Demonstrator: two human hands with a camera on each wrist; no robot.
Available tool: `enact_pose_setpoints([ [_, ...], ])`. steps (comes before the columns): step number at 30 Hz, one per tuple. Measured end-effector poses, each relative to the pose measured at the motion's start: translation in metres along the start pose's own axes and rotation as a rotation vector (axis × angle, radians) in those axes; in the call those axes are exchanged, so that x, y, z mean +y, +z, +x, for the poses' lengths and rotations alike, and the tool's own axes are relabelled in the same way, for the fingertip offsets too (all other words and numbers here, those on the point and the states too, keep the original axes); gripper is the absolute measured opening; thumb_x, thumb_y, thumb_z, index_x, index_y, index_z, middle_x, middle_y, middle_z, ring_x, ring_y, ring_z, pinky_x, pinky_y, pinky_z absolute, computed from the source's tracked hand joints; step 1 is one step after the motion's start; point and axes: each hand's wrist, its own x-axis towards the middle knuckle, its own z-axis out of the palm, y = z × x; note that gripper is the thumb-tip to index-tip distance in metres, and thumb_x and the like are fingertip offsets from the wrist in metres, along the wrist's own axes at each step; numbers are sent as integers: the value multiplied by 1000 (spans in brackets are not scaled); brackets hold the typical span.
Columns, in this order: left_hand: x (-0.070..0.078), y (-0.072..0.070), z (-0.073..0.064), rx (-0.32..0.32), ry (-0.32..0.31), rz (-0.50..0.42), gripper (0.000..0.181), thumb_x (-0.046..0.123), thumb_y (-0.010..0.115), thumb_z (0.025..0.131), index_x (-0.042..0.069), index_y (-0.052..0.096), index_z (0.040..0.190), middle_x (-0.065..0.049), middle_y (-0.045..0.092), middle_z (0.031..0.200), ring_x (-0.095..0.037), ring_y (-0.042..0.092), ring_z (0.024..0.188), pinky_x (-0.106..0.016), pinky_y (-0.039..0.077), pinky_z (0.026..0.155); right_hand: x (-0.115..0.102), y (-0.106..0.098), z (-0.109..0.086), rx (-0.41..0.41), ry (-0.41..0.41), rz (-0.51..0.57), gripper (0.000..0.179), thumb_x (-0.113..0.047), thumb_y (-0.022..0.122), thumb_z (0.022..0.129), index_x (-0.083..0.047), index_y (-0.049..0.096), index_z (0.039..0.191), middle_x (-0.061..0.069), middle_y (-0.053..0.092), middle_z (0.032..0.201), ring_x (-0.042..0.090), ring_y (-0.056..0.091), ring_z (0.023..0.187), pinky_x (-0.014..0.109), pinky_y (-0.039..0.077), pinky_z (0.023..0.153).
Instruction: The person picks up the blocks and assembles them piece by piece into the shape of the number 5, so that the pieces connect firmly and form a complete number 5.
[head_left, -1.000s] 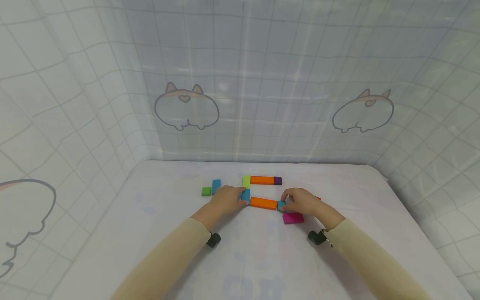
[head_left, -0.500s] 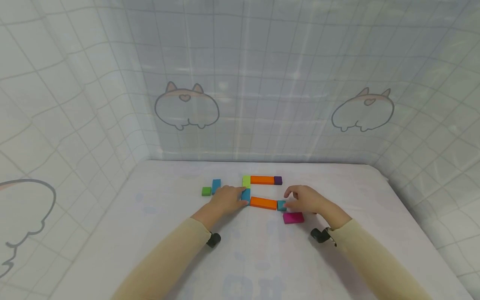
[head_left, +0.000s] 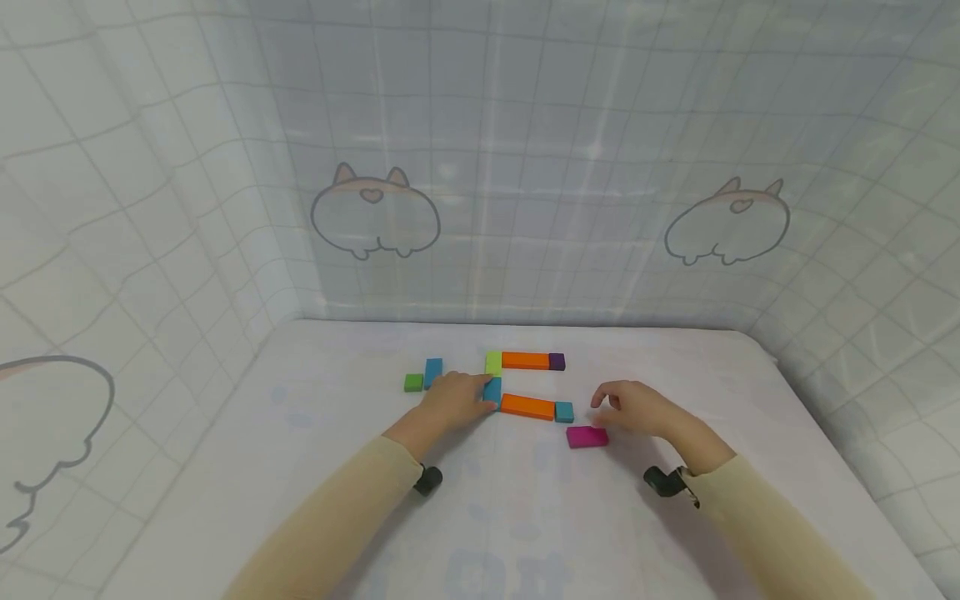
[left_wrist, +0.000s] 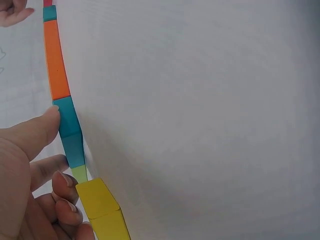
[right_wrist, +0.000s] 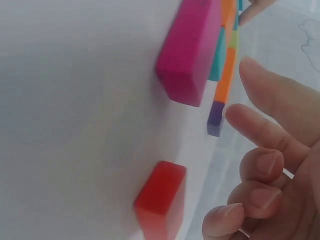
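My left hand [head_left: 453, 400] holds a blue block [head_left: 492, 393] between thumb and index finger; the other fingers curl beside a yellow block [left_wrist: 102, 205] in the left wrist view. The blue block meets a lime block [head_left: 492, 363] at its far end and a long orange block [head_left: 528, 407] on its right. A small teal block [head_left: 564, 412] ends that row. To its right, my right hand [head_left: 637, 408] hovers with loosely bent fingers, holding nothing. Nearest it are a magenta block [head_left: 587, 437] and, in the right wrist view, a red block [right_wrist: 162, 192], hidden in the head view.
Another orange block [head_left: 525, 361] runs right from the lime block to a dark purple block [head_left: 557, 362]. Left of my left hand lie a second blue block [head_left: 433, 372] and a green block [head_left: 413, 382]. Patterned fabric walls [head_left: 525, 208] enclose the back and sides.
My right hand has let go of the small teal block and drawn back to the right, leaving it at the orange block's end. The left hand stays in place.
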Motion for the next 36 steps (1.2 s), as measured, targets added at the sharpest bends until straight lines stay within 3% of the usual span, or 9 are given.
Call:
enact_pose_setpoints([
  [11,-2,-1,2,-1,13,9,61,50,63,96,20,52,148,-6,65,133,-31,60,119,-50,46,100,8,6,-9,-16,7,8,21,-21,82,84,-14,72,101,3,54,77,18,51,74,32,46,65],
  [18,-3,-2,3,-9,11,10,61,50,63,96,20,51,148,-6,65,133,-32,60,119,-51,46,100,14,12,-8,5,-43,-11,17,-22,83,83,-15,73,94,-1,53,70,16,50,69,30,43,61],
  [36,-2,-2,4,-25,-12,-12,61,50,62,96,22,50,149,-6,62,138,-31,57,124,-51,43,104,-4,31,-22,5,-10,-3,22,-33,84,81,-20,69,89,-3,55,70,14,52,70,30,45,62],
])
